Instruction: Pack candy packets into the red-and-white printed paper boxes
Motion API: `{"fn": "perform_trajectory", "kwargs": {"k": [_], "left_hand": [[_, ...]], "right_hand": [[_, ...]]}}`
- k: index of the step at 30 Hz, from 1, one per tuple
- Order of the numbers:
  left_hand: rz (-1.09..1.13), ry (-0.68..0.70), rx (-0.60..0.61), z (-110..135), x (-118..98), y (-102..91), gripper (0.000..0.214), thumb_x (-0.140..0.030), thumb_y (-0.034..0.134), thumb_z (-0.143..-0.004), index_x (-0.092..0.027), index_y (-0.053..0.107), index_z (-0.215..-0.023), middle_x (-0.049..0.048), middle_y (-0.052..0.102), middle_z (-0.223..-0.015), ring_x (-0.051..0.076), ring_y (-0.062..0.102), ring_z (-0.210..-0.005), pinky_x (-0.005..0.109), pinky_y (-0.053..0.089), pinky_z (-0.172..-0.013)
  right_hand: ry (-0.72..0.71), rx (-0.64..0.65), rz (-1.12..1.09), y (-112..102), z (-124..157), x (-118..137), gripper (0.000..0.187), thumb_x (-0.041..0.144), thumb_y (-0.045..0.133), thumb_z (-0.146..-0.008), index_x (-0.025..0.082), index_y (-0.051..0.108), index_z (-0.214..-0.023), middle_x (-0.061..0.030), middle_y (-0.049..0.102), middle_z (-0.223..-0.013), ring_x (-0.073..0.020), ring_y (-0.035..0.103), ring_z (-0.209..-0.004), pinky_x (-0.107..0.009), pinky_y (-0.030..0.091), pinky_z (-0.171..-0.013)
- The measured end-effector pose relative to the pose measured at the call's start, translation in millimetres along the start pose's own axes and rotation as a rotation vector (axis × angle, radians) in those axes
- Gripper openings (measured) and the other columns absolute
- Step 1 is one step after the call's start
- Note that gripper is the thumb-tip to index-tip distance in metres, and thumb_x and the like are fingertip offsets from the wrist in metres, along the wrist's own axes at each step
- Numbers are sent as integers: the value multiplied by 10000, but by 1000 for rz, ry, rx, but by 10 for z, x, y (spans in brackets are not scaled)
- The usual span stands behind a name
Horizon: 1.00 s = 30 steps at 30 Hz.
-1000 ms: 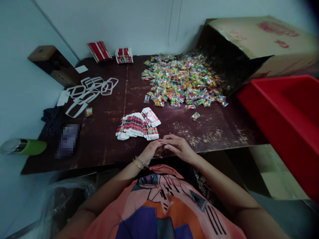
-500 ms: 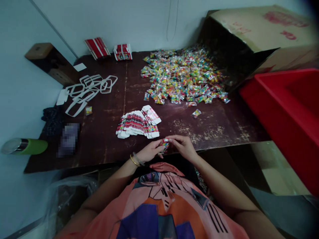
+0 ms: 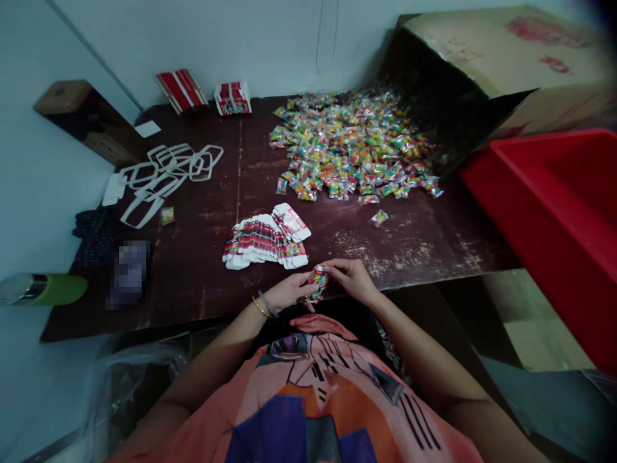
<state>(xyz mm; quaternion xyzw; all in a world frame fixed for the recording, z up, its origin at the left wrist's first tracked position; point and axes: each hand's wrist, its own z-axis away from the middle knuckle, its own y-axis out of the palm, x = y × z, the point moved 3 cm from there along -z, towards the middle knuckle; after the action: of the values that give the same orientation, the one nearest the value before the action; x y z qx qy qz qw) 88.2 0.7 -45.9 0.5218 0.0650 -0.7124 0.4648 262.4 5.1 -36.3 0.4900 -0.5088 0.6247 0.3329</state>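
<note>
At the table's front edge, my left hand [image 3: 290, 290] is closed round a small printed candy box [image 3: 317, 283], red with bright coloured dots. My right hand [image 3: 350, 276] pinches the top end of the same box with thumb and fingertips. Part of the box is hidden behind the left fingers. Just beyond my hands lies a fanned row of flat printed cartons [image 3: 260, 238], red and white with white flaps. Farther back spreads a big heap of clear candy packets [image 3: 347, 145]. One single packet [image 3: 379, 218] lies apart in front of the heap.
White paper bands [image 3: 164, 177] lie at the left, by a wooden block [image 3: 91, 122]. Banded carton bundles [image 3: 232, 98] stand at the back wall. A green bottle [image 3: 60, 289] is at the left edge. A red bin [image 3: 540, 212] and a large cardboard box [image 3: 501, 51] stand right.
The box in my hands has turned so that more of its dotted face shows. My hands stay in nearly the same place, and the view has shifted slightly.
</note>
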Motion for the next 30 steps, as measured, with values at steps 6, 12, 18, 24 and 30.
{"fn": "perform_trajectory", "kwargs": {"k": [6,12,18,24,30], "left_hand": [[212,-16,-44,-52,182,134,466,-411,683,-777,-164,562,-1153,91,620,-988,183,647,-788,260,548,-562],[47,2,-33,35,68,141,424,-440,637,-811,-158,626,-1126,117,604,-1146,210,566,-1055,293,534,-794],[140,43,-277,155,7,-143,393,-412,658,-788,-133,611,-1061,96,609,-997,152,620,-786,263,502,-656],[177,3,-210,216,44,-107,386,-389,667,-785,-131,607,-1065,96,622,-979,149,625,-773,255,476,-651],[395,107,-187,207,37,-246,452,-436,616,-827,-120,598,-1150,156,634,-1108,219,635,-934,335,482,-800]], "right_hand": [[-149,-90,76,57,161,16,257,318,594,-878,278,699,-1109,-61,719,-1036,-218,638,-961,-386,510,-861],[185,257,-10,-676,403,66,220,367,624,-846,232,754,-961,-45,740,-917,-204,678,-808,-309,537,-710],[-31,423,195,-558,-87,107,262,356,592,-866,277,705,-1090,-45,719,-1032,-223,666,-914,-372,511,-829],[-394,214,553,-71,-1384,-174,435,310,714,-789,271,627,-1214,-80,574,-1321,-302,433,-1276,-494,316,-1021],[-573,83,620,-86,-1018,10,179,259,554,-914,199,704,-992,-64,707,-1034,-214,564,-1040,-420,350,-959]]}}
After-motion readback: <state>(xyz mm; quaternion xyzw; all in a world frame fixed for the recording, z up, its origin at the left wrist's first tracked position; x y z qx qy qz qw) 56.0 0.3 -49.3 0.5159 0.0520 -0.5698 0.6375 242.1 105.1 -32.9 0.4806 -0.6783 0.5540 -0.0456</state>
